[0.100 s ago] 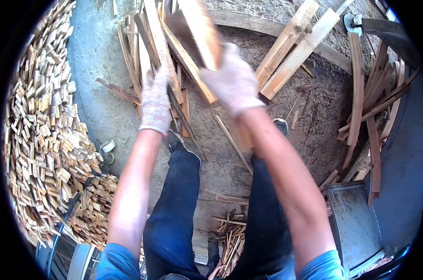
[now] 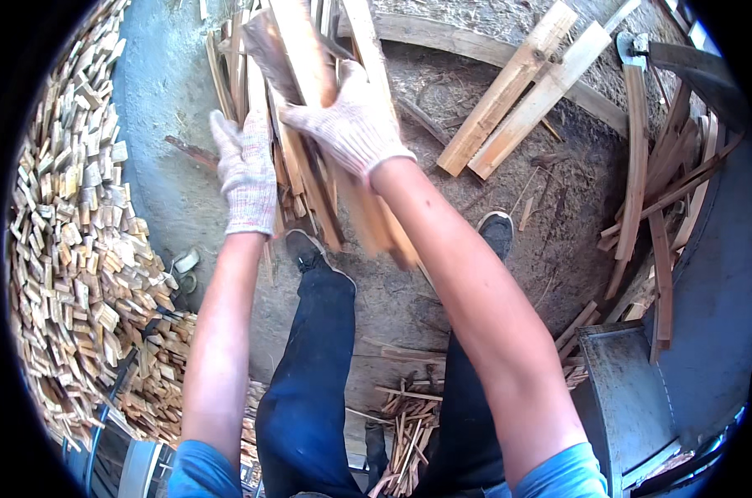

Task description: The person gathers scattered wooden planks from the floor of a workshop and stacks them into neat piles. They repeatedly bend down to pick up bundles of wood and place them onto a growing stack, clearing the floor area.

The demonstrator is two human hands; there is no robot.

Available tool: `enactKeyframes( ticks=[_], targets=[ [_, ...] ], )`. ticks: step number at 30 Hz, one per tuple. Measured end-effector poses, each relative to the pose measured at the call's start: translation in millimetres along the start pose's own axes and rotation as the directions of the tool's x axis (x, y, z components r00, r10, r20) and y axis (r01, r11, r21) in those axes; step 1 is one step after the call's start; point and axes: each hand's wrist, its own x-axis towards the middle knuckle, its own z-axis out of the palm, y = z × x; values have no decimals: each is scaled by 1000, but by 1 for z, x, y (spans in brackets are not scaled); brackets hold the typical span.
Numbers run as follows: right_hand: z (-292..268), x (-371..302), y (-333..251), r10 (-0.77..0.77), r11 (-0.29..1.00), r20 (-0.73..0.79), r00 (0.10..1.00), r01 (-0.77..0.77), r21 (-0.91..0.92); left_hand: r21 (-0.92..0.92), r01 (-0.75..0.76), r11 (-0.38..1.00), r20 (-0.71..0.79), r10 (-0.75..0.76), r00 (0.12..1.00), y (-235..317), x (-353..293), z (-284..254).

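Note:
White knit gloves cover both of my hands. My right hand [image 2: 351,129] is on a pale wooden board [image 2: 299,46], its thumb stretched across toward the left; the board's lower end, below my wrist, is blurred by motion. My left hand [image 2: 247,174] lies along the left side of the same heap of boards, fingers straight and apart, with nothing seen in its grasp. Several long wooden strips [image 2: 316,195] lie under and between my hands, pointing toward my feet. The palm side of my right hand is hidden.
A tall stack of short cut wood [image 2: 69,249] fills the left side. Two planks [image 2: 508,91] lean over a long beam [image 2: 442,37] at the far right. More strips [image 2: 635,166] rest against a dark metal machine [image 2: 708,274]. Thin scraps [image 2: 405,440] lie between my legs.
My right hand has swung left and slightly up with the board, toward the heap. My left hand has shifted a little left, its fingers now spread.

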Motion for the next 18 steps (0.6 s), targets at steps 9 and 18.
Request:
enactKeyframes(
  ticks=[9, 18],
  targets=[
    [-30, 2, 168, -199, 790, -278, 940, -14, -613, 248, -745, 620, 808, 291, 511, -40, -63, 71],
    [-67, 37, 169, 465, 695, -664, 586, -706, -136, 175, -913, 369, 828, 446, 339, -75, -24, 179]
  ],
)
